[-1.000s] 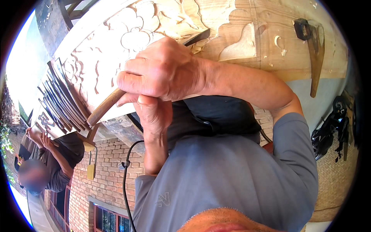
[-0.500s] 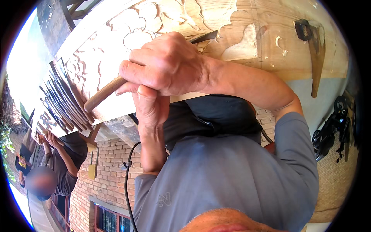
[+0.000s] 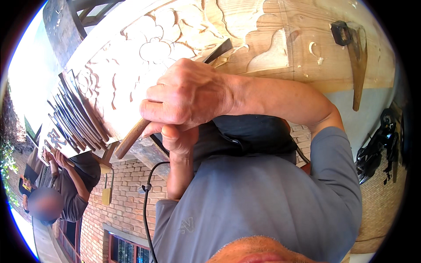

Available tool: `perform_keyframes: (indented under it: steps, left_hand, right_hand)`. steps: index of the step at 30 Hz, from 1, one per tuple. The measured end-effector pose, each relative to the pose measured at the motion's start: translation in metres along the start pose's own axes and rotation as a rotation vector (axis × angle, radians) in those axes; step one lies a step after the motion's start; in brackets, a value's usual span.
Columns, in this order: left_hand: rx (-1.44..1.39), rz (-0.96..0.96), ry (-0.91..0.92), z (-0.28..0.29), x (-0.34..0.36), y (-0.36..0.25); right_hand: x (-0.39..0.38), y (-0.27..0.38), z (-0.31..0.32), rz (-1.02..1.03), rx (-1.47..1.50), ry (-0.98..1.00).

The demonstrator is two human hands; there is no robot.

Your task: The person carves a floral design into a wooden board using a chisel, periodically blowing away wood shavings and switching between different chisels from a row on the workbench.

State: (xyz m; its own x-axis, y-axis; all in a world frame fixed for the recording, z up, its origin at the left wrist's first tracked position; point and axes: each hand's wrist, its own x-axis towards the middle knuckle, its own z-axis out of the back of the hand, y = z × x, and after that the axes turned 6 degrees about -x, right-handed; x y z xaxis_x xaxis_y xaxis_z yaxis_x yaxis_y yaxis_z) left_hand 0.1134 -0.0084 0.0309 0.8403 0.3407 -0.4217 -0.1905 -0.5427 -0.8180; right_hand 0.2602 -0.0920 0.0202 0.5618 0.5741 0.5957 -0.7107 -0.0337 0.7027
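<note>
My right hand is closed round the wooden handle of a chisel. The handle's butt sticks out at the lower left, and its flat steel blade points up and right over a carved wooden panel. Pressed against the underside of the right hand is my left hand. Its thumb shows, but its other fingers are hidden, so its hold on the chisel cannot be made out. Pale curled shavings lie beside the blade. Flowers and scalloped outlines are cut into the panel.
A row of several chisels lies at the panel's left end. An axe-like tool with a wooden handle rests at the right. Another person works at the far left. A black cable hangs beside my left arm.
Both hands have shifted down, toward my body, with the chisel. The blade tip has drawn back to the left from its cut, leaving a shaving behind, and the handle points more steeply downward.
</note>
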Motion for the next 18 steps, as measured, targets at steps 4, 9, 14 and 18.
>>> perform_keyframes:
  steps: [4,9,14,18]
  left_hand:
    - [-0.024,0.052,-0.006,-0.008,0.003,-0.004]
    - [-0.103,0.069,-0.058,-0.003,0.009,-0.002]
    - [-0.147,0.137,-0.036,0.004,0.016,-0.006]
    - [-0.135,0.174,-0.005,0.004,0.02,-0.009]
  right_hand:
    - [-0.001,0.0,0.002,-0.027,0.001,0.011]
    - [0.0,-0.003,-0.001,-0.068,-0.033,0.049]
    - [0.001,-0.005,0.0,-0.081,-0.015,0.066]
    - [-0.001,-0.006,-0.001,-0.094,0.0,0.052]
